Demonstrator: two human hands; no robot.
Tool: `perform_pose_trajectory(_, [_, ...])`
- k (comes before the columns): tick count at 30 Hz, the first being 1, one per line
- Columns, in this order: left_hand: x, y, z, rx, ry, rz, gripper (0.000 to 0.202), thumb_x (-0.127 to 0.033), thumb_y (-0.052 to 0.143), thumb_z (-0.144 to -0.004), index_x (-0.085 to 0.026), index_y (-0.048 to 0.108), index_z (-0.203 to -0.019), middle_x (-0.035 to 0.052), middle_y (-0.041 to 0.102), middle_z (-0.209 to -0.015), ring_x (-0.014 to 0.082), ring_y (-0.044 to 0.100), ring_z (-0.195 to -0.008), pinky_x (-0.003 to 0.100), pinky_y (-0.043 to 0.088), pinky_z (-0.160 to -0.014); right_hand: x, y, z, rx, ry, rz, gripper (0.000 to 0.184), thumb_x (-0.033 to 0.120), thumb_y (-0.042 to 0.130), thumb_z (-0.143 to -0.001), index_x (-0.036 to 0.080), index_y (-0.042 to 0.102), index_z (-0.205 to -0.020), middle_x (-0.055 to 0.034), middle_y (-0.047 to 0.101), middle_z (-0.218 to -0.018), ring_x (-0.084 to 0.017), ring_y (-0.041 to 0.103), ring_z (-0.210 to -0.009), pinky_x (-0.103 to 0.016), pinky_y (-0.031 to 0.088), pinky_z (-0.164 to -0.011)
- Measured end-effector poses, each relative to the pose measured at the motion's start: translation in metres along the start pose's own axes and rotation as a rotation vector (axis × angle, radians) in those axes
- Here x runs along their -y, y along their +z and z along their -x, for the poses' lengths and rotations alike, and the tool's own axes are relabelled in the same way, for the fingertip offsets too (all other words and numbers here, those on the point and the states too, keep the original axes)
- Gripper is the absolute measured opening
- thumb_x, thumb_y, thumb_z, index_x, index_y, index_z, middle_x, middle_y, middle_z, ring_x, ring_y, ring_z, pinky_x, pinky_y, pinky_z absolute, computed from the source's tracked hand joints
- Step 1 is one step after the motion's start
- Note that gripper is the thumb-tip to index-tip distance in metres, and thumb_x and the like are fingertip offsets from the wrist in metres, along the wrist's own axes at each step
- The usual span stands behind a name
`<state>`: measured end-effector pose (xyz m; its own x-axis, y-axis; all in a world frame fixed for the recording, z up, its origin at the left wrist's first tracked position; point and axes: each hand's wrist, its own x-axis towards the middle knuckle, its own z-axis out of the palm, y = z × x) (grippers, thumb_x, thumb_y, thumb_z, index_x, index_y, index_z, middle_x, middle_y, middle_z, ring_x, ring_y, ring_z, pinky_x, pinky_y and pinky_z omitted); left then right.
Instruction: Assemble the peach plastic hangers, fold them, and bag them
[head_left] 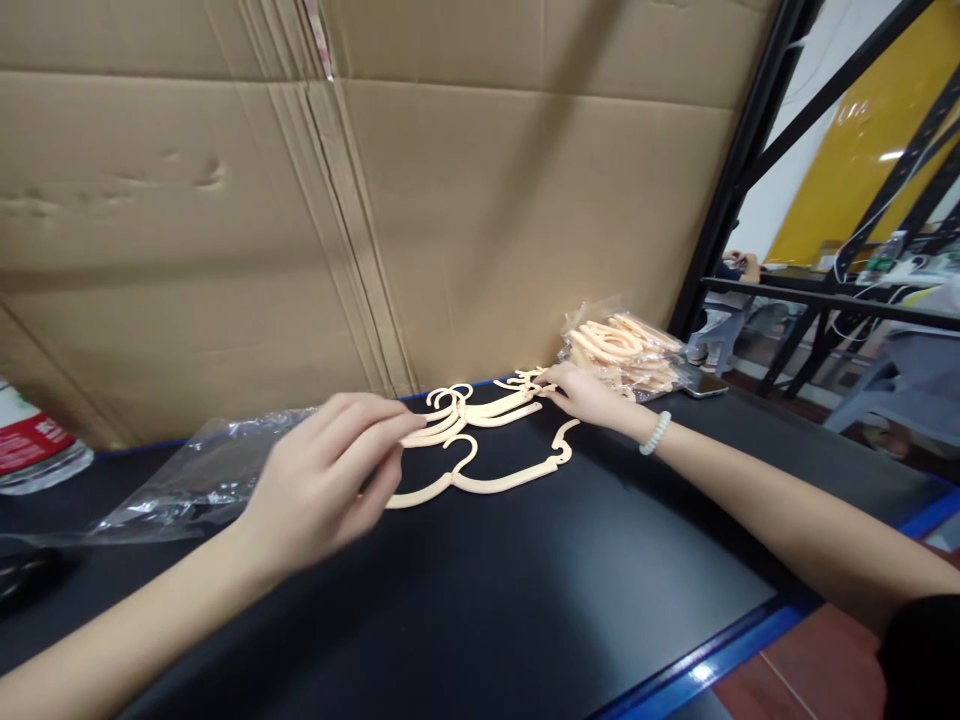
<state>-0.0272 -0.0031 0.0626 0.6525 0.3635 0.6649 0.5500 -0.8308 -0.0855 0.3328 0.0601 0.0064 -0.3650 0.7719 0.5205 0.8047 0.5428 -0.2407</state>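
Observation:
My left hand [326, 480], its fingers bent together, reaches over the left ends of the cream plastic hangers; its fingertips hide whatever they hold. A stack of hangers [487, 408] lies beyond it, hooks pointing away from me. Nearer to me, a single hanger [495, 486] lies flat, its left end behind my left hand. A small curved cream piece [566, 440] meets this hanger's right end. My right hand [581, 393] is closed at the far right of the stack, its fingertips on small cream hanger pieces [525, 380] at the table's back.
Clear bags of cream hanger parts [622, 345] stand at the back right, a phone [705, 384] beside them. Crumpled clear plastic [202, 470] and a red-labelled bottle [37, 440] lie left. Cardboard [525, 200] walls the back of the black table [480, 610]. Another person's hands [742, 265] show far right.

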Motion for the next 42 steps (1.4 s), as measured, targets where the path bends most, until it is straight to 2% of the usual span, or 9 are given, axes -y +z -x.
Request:
perform_pose_trajectory(3, [0.038,0.034,-0.002,0.253,-0.086,0.006,0.025,-0.030,0.042,-0.094,-0.017,0.060,-0.105,0.0107,0.065,-0.105,0.0254,0.061,-0.099,0.041,0.051,-0.086,-0.003,0.009,-0.007,0.011,-0.040,0.006,0.024,0.003,0.056,-0.082,0.016,0.071,-0.094,-0.0111,0.070,-0.095,-0.024,0.060,-0.091,-0.040,0.047,-0.086])
perform_pose_trajectory(7, [0.067,0.061,0.003,0.368,-0.122,0.011,0.023,-0.035,0.044,-0.092,-0.019,0.060,-0.090,0.0070,0.065,-0.092,0.0231,0.063,-0.087,0.035,0.053,-0.077,-0.002,0.016,-0.012,-0.034,-0.061,-0.039,0.017,0.007,0.061,-0.082,0.020,0.073,-0.083,-0.0079,0.068,-0.090,-0.022,0.058,-0.087,-0.037,0.048,-0.083])
perform_pose_trajectory(12, [0.062,0.066,-0.002,0.423,-0.107,-0.045,0.019,-0.027,0.040,-0.093,-0.019,0.056,-0.088,0.0095,0.063,-0.095,0.0250,0.060,-0.089,0.037,0.048,-0.076,0.003,0.004,-0.012,-0.321,0.057,-0.152,0.015,0.019,0.058,-0.087,0.020,0.072,-0.083,-0.0083,0.061,-0.089,-0.022,0.056,-0.086,-0.039,0.047,-0.080])
perform_pose_trajectory(18, [0.051,0.070,-0.008,0.463,-0.091,-0.068,0.023,-0.027,0.035,-0.094,-0.019,0.052,-0.081,0.0116,0.063,-0.090,0.0282,0.060,-0.086,0.041,0.046,-0.074,0.022,-0.025,-0.008,-0.575,0.279,-0.418,0.021,0.033,0.056,-0.088,0.018,0.070,-0.094,-0.0017,0.058,-0.067,-0.015,0.054,-0.062,-0.030,0.045,-0.059])
perform_pose_trajectory(28, [0.034,0.028,-0.004,0.300,-0.304,-0.004,0.019,-0.035,0.030,-0.098,-0.021,0.042,-0.094,0.0088,0.068,-0.084,0.0258,0.067,-0.071,0.035,0.050,-0.062,0.079,-0.032,0.022,-0.387,0.524,-1.186,0.023,0.030,0.065,-0.074,0.015,0.072,-0.091,-0.0094,0.072,-0.091,-0.016,0.064,-0.074,-0.026,0.050,-0.058])
perform_pose_trajectory(31, [0.011,0.024,0.015,0.181,-0.354,0.095,0.018,-0.035,0.038,-0.096,-0.020,0.044,-0.103,0.0093,0.068,-0.095,0.0247,0.069,-0.082,0.033,0.052,-0.069,0.086,-0.027,0.027,-0.367,0.577,-1.213,0.024,0.034,0.069,-0.075,0.015,0.073,-0.088,-0.0080,0.071,-0.089,-0.014,0.060,-0.071,-0.026,0.048,-0.057])
perform_pose_trajectory(35, [-0.012,0.031,0.036,0.167,-0.316,0.212,0.022,-0.026,0.038,-0.098,-0.021,0.049,-0.116,0.0063,0.066,-0.097,0.0195,0.066,-0.083,0.028,0.052,-0.070,0.085,-0.016,0.032,-0.315,0.625,-1.185,0.026,0.032,0.080,-0.066,0.018,0.066,-0.083,-0.0059,0.072,-0.089,-0.012,0.058,-0.070,-0.025,0.045,-0.058])
perform_pose_trajectory(39, [-0.015,0.037,0.046,0.211,-0.236,0.304,0.021,-0.019,0.037,-0.099,-0.023,0.053,-0.112,0.0038,0.063,-0.096,0.0166,0.063,-0.086,0.026,0.050,-0.075,0.077,-0.005,0.036,-0.267,0.681,-1.238,0.037,0.024,0.082,-0.059,0.022,0.051,-0.079,-0.0032,0.073,-0.081,-0.016,0.064,-0.079,-0.025,0.043,-0.059])
perform_pose_trajectory(42, [-0.010,0.037,0.049,0.200,-0.264,0.310,0.019,-0.020,0.040,-0.099,-0.023,0.053,-0.112,0.0036,0.063,-0.096,0.0167,0.063,-0.085,0.025,0.049,-0.075,0.072,-0.004,0.036,-0.188,0.662,-1.261,0.035,0.024,0.081,-0.063,0.021,0.056,-0.087,-0.0028,0.073,-0.083,-0.016,0.066,-0.084,-0.027,0.047,-0.067])
